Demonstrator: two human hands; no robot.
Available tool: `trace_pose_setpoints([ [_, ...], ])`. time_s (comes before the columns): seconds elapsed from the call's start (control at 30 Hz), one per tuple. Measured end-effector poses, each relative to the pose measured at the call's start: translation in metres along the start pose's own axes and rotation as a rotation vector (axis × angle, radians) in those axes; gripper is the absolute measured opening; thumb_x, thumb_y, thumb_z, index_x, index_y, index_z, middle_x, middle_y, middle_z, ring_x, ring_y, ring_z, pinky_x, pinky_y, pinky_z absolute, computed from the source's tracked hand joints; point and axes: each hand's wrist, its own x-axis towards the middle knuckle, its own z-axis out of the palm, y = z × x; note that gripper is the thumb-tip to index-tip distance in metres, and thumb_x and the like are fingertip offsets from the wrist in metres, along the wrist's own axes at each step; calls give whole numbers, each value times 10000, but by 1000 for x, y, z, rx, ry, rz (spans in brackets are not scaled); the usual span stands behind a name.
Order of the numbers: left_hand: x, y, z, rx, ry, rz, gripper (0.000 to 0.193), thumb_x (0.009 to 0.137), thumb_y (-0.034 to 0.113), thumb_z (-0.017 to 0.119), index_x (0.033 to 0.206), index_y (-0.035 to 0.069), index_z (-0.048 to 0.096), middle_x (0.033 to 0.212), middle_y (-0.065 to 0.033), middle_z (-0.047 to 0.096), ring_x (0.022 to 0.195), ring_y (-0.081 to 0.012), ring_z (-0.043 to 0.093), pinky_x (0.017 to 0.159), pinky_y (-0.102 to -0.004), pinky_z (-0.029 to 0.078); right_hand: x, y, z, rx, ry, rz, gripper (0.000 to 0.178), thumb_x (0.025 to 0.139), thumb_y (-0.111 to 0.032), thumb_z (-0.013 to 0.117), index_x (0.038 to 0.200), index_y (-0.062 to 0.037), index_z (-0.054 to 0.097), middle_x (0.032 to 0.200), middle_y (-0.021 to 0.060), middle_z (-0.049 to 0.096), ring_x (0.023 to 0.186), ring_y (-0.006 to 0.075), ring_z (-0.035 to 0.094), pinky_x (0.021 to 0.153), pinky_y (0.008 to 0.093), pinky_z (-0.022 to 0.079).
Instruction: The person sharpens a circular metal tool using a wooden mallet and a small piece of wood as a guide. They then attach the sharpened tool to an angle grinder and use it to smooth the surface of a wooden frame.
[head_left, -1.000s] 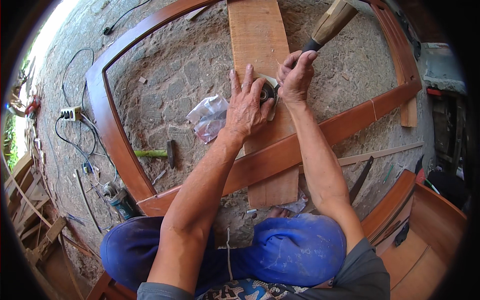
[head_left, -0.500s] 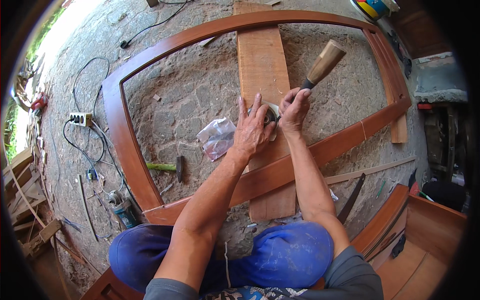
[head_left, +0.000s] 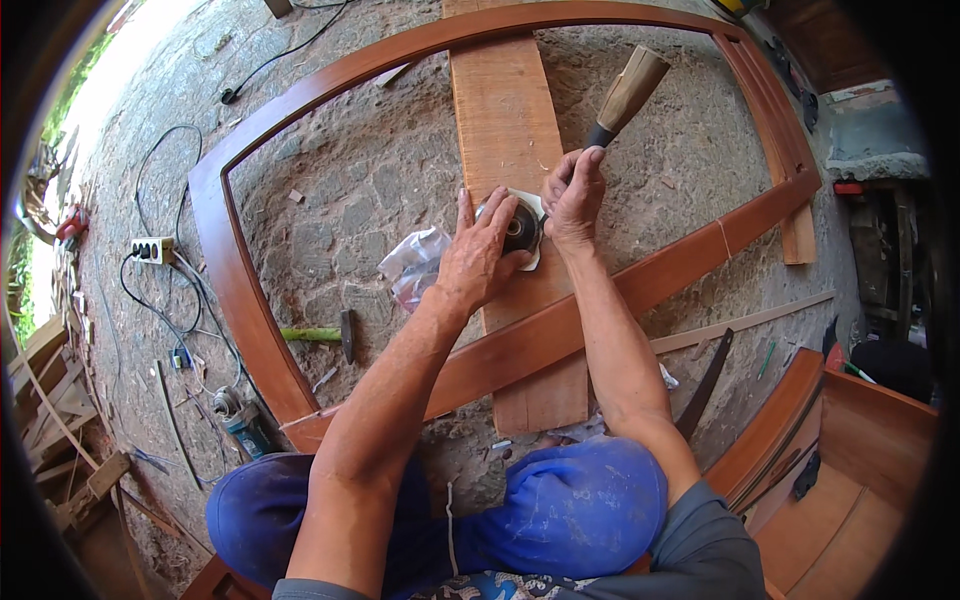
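A dark round disc (head_left: 521,231) with a ring at its centre lies on a pale flat sheet (head_left: 535,199) on the wooden plank (head_left: 505,110). My left hand (head_left: 480,252) rests flat over the disc's left part, fingers stretched and slightly apart. Just right of the disc, my right hand (head_left: 573,200) is closed around a wooden-handled chisel (head_left: 633,88). Its handle slants up to the right above a dark collar. My fingers hide most of the blade. A crumpled clear plastic bag (head_left: 415,262) lies left of my left hand.
A large brown wooden frame (head_left: 510,372) surrounds the work and crosses the plank. Inside its left side lies a hammer (head_left: 347,335) with a green handle. Left stand a power strip (head_left: 152,250) with cables and an angle grinder (head_left: 243,422). At right are a saw blade (head_left: 706,388) and wooden cabinet (head_left: 870,430).
The whole view has shifted slightly. More of the disc's dark face shows between my hands. My right hand with the chisel sits a little higher, and my left hand still rests on the disc.
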Motion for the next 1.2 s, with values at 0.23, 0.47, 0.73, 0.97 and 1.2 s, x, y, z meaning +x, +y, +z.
trace_pose_setpoints([
  [0.23, 1, -4, -2, 10, 33, 61, 762, 816, 271, 770, 1423, -7, 404, 1483, -220, 434, 1421, -422, 357, 1248, -538, 141, -8, -2, 9, 25, 194, -52, 683, 915, -789, 418, 712, -140, 358, 509, -40, 281, 373, 83, 272, 348, 258, 218],
  [0.47, 0, -3, 3, 21, 59, 38, 747, 819, 252, 763, 1422, -10, 409, 1491, -203, 428, 1406, -448, 366, 1244, -539, 161, -2, -4, 14, -67, 300, -48, 693, 930, -790, 383, 670, -149, 323, 494, -46, 266, 369, 83, 280, 352, 256, 231],
  [0.73, -5, -5, 4, -11, 80, 16, 754, 816, 242, 758, 1430, -13, 402, 1489, -203, 428, 1397, -463, 370, 1241, -538, 173, -22, 2, 12, -52, 274, -182, 703, 930, -794, 370, 677, -140, 325, 523, -47, 278, 402, 78, 295, 375, 247, 251],
  [0.97, -5, 4, 10, 55, 117, -21, 779, 803, 270, 782, 1427, -3, 403, 1472, -203, 441, 1384, -469, 382, 1191, -524, 271, -25, 4, 7, -107, 211, -167, 677, 966, -745, 379, 679, -131, 354, 534, -48, 309, 404, 71, 300, 373, 246, 247],
  [1.2, -10, 14, 4, 12, 79, -184, 864, 814, 328, 774, 1480, -30, 356, 1517, -238, 380, 1418, -435, 346, 1182, -481, 305, -34, -24, -1, 57, 217, -40, 657, 972, -719, 410, 734, -107, 424, 508, -48, 291, 370, 65, 289, 340, 241, 234],
])
